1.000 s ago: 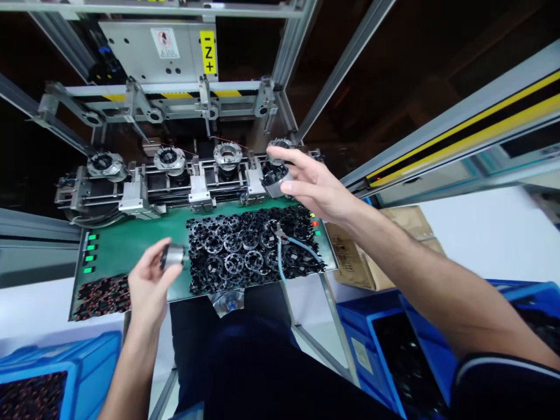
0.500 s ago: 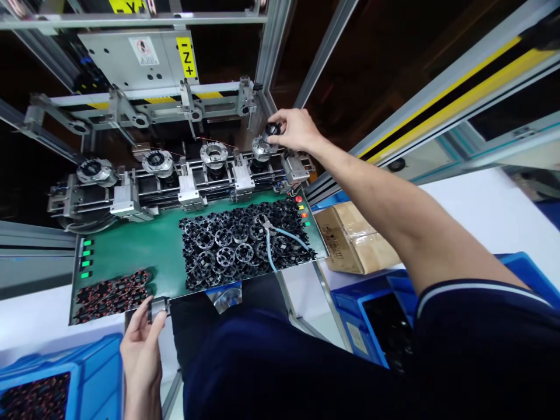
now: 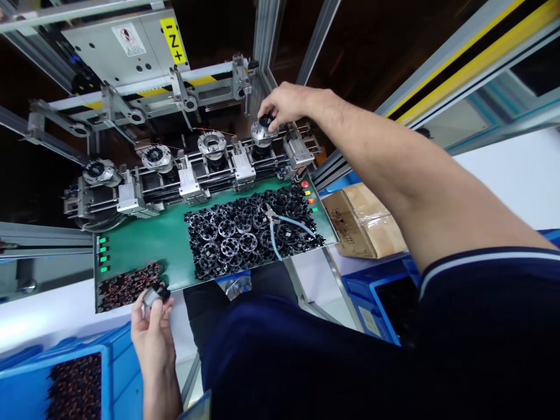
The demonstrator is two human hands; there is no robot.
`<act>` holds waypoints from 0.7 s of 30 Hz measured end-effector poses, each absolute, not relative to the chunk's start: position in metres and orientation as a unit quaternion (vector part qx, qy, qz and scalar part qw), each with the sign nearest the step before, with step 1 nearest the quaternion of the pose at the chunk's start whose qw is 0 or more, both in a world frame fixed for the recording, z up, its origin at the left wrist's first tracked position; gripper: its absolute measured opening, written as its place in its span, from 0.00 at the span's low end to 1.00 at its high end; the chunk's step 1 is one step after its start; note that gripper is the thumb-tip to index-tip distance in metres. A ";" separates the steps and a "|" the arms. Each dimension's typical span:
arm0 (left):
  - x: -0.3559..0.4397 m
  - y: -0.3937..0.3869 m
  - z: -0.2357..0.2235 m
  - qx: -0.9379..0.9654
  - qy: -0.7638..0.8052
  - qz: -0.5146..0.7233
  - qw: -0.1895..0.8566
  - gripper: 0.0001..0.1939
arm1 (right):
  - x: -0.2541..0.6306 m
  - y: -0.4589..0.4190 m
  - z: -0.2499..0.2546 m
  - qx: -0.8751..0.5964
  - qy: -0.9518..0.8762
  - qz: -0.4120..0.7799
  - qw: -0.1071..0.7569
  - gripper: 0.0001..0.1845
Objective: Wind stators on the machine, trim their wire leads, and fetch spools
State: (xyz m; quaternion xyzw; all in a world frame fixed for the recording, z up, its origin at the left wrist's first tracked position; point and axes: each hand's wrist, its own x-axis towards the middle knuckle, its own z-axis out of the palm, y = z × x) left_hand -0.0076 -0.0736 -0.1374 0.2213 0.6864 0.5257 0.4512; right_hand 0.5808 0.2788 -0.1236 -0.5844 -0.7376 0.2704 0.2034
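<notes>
Left hand (image 3: 154, 335) pinching stator core (image 3: 156, 294) at bench (image 3: 175, 233) front edge, near left corner; right hand (image 3: 286, 106) gripping second core (image 3: 265, 121) at rightmost fixture (image 3: 261, 140), beyond back edge. Likely rigid, lightish; hold metal sides, prongs could snap.

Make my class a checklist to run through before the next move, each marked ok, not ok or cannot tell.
1. Stator core gripped in the left hand: ok.
2. Right hand grasping another core at the rightmost ring holder: ok.
3. That core fully seated: cannot tell, fingers partly hide it.
4. Blue-handled pliers off the black core pile: not ok, lying on it.
5. Red-black parts apart from that pile: ok, green tabletop shows between.
</notes>
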 end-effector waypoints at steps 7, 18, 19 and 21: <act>0.006 -0.067 -0.125 0.151 0.629 0.554 0.525 0.33 | 0.552 0.219 -0.139 -0.637 -0.746 0.159 0.112 0.62; 0.093 -0.034 -0.056 0.259 0.460 0.520 0.671 0.30 | 0.455 0.144 -0.087 -0.533 -0.750 0.301 0.251 0.41; 0.099 -0.032 -0.051 0.271 0.443 0.514 0.683 0.29 | 0.430 0.123 -0.063 -0.484 -0.736 0.371 0.294 0.40; 0.110 -0.030 -0.043 0.286 0.414 0.504 0.702 0.29 | 0.384 0.082 -0.016 -0.419 -0.720 0.455 0.314 0.39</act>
